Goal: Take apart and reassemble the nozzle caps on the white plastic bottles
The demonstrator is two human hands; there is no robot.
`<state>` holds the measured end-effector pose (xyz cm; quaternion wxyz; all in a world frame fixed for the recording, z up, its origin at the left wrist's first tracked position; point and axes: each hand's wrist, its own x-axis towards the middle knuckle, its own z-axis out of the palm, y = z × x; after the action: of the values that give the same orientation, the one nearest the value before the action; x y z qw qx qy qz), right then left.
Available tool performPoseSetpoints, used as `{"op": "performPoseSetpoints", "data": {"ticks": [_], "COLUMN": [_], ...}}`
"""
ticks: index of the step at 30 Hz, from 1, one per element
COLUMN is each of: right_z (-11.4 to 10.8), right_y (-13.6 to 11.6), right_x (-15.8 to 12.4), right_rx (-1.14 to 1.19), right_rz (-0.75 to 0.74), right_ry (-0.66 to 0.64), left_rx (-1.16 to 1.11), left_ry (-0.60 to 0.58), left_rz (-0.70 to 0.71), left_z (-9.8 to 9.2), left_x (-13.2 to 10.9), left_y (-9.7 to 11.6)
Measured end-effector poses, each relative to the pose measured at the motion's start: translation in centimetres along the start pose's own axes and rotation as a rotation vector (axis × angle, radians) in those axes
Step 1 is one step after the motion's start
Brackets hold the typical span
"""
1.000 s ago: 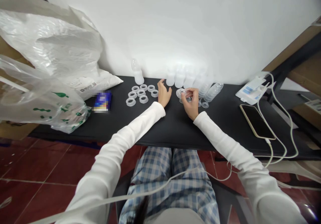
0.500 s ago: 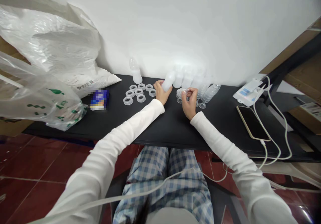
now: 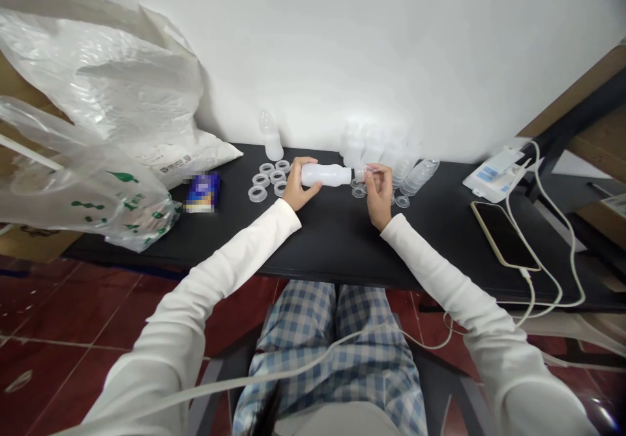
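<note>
My left hand [image 3: 295, 188] is closed around a frosted white plastic bottle [image 3: 328, 175], which lies sideways with its neck toward the right. Between the fingertips of my right hand [image 3: 380, 195] is a small clear plastic piece [image 3: 360, 174], close to the bottle's mouth; whether the two touch I cannot tell. Several clear rings [image 3: 358, 192] lie under and beside my right hand, partly hidden. Wider translucent rings [image 3: 257, 193] are grouped left of my left hand.
A bottle with a clear domed top [image 3: 272, 139] stands by the wall. Several frosted bottles [image 3: 355, 143] and stacked clear covers [image 3: 419, 176] are behind my right hand. Plastic bags [image 3: 122, 116] and a blue packet [image 3: 203, 191] are left; a cabled phone [image 3: 506, 235] and a white case [image 3: 493, 175] are right.
My left hand has brought the bottle away from the row, turning it from upright-tilted to sideways. The clear piece in my right hand is now at the bottle's neck. The view has shifted slightly.
</note>
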<state>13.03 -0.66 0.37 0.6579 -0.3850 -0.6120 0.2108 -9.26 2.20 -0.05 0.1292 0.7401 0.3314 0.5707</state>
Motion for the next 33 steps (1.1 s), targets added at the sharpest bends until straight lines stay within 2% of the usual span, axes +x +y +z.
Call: {"op": "performPoseSetpoints", "data": {"ticks": [3, 6, 10, 16, 21, 27, 33], "right_z": [0.0, 0.1, 0.0, -0.2, -0.3, -0.7, -0.8], "right_y": [-0.3, -0.8, -1.2, -1.3, -1.5, -1.7, -1.4], "right_x": [0.0, -0.2, -0.3, -0.1, -0.2, -0.1, 0.1], "right_rx": [0.044, 0.082, 0.046, -0.061, -0.051, -0.158, -0.242], "right_rz": [0.031, 0.061, 0.004, -0.132, -0.195, -0.257, -0.408], "right_ry": [-0.112, -0.216, -0.31, -0.34, -0.35, -0.346, -0.339], "left_rx": [-0.045, -0.165, -0.33, -0.402, -0.454, -0.359, -0.205], "left_ry": [0.013, 0.047, 0.1, 0.115, 0.101, 0.117, 0.173], "left_rz": [-0.069, -0.203, -0.389, -0.474, -0.553, -0.501, -0.421], "left_z": [0.0, -0.1, 0.2, 0.4, 0.4, 0.3, -0.3], "left_x": [0.0, 0.0, 0.2, 0.4, 0.4, 0.3, 0.3], "left_y": [0.3, 0.4, 0.1, -0.5, -0.3, 0.5, 1.6]}}
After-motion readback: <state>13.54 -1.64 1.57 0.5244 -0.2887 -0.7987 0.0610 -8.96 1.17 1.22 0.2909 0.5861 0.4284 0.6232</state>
